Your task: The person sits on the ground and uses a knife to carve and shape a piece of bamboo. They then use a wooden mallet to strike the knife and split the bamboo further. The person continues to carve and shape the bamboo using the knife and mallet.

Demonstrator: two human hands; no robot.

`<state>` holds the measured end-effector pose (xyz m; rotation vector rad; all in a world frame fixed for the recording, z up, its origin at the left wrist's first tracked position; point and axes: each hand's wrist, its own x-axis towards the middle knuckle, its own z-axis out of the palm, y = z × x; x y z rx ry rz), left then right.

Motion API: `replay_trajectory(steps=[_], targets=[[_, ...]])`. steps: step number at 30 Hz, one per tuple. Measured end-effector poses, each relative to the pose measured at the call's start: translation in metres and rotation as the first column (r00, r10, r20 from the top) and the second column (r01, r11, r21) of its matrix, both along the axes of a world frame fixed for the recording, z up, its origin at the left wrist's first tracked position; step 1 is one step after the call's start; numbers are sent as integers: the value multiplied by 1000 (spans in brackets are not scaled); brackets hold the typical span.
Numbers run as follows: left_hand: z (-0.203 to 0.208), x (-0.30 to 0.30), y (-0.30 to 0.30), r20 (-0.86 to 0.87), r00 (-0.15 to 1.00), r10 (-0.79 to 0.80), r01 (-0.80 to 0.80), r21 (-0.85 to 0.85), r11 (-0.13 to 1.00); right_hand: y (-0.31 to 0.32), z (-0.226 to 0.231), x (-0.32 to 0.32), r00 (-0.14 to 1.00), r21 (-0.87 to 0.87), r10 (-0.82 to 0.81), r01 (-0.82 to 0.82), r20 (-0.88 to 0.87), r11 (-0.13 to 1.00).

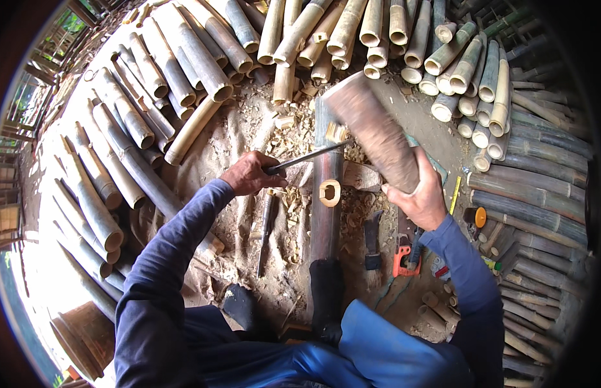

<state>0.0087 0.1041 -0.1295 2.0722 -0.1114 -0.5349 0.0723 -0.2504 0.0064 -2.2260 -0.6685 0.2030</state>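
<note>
My left hand (pixel 252 173) is wrapped round the near end of a chisel (pixel 308 156). Its tip reaches a cut notch (pixel 337 132) in the bamboo pole (pixel 326 226) that lies lengthwise in front of me. A thick wooden mallet (pixel 373 123), blurred by motion, is raised in my right hand (pixel 422 197), tilted up and leftward above the pole's right side. Nearer to me, the pole has a pale-rimmed opening (pixel 329 193). My dark-covered foot (pixel 326 284) rests on the pole's near end. A short wood block (pixel 362 176) lies against the pole.
Cut bamboo lengths (pixel 207 64) are stacked left and far, more bamboo (pixel 533 187) at right. A second chisel (pixel 266 223) lies left of the pole. Right of it lie a dark flat tool (pixel 372 239), an orange-handled tool (pixel 404 257) and a yellow strip (pixel 455 194). Shavings cover the ground.
</note>
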Motion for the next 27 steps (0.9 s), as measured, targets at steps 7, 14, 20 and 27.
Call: replay_trajectory(steps=[7, 14, 20, 27], targets=[[30, -2, -12, 167, 946, -278, 171, 473, 864, -16, -12, -23, 917, 210, -116, 209, -383, 955], [6, -8, -14, 189, 944, -269, 105, 603, 791, -1, -26, -54, 991, 52, -58, 65, -124, 997], [2, -5, -12, 170, 955, -243, 105, 573, 813, 14, -1, -15, 960, -364, 83, -180, -266, 914], [2, 3, -19, 154, 962, -225, 112, 530, 841, 19, -57, -42, 987, -66, -69, 60, -144, 996]])
